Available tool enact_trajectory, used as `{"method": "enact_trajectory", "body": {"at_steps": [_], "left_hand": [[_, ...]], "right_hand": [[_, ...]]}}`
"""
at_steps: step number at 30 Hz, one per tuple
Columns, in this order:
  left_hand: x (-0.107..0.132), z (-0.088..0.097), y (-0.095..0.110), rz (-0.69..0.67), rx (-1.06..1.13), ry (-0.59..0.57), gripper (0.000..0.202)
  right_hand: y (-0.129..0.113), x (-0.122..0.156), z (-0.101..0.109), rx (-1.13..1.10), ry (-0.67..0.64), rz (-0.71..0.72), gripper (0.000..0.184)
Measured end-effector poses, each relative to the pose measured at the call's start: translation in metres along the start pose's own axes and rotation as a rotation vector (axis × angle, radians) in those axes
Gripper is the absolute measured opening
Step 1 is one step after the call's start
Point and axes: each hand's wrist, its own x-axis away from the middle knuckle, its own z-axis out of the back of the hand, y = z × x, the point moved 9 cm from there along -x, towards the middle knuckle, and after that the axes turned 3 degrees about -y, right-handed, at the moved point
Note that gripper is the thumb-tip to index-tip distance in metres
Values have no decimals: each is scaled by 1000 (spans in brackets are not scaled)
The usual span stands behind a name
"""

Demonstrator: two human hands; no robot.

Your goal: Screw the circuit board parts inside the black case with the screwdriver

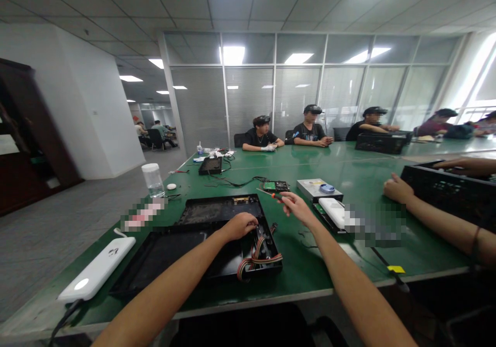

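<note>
My right hand (297, 207) is closed around a screwdriver (276, 196) with an orange and black handle, its thin shaft pointing to the left above the table. My left hand (243, 225) reaches into an open black metal case (217, 261), its fingers pinched together at the inner right part. Whatever sits between those fingertips is hidden. Striped ribbon-like wires (256, 260) loop over the case's near right corner. Behind it lies another flat black panel (205, 210) with a gold-coloured part at its far edge.
Left of the case lie a white power bank (98, 269) and a clear jar (153, 181) with a white lid. To the right are a silver drive (310, 188), a green circuit board (276, 186) and a second white power bank (332, 212). A co-worker's arm (437, 220) extends in from the right.
</note>
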Motion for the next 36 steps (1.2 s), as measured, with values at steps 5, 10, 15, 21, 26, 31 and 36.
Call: {"method": "enact_trajectory", "body": {"at_steps": [5,10,15,21,26,31,36], "left_hand": [[-1,0,1,3,-7,-6,12],[-1,-1,4,-26,-20,-6,12],[0,-1,5,-23,-15,-11,16],[1,-1,7,-29,-2,-23,16],[1,-1,6,-39,-9,-10,17],[1,-4,6,-58,-11,-27,16],[3,-1,9,-48,-36,-16,14]], "right_hand": [[-11,6,7,93,92,37,29],[-22,7,-4,287,49,143,26],[-30,11,-4,424,78,174,24],[-40,16,-7,539,42,182,24],[-47,20,-6,629,53,209,27],[-81,28,-27,993,4,249,32],[-128,20,-69,1376,-116,163,46]]}}
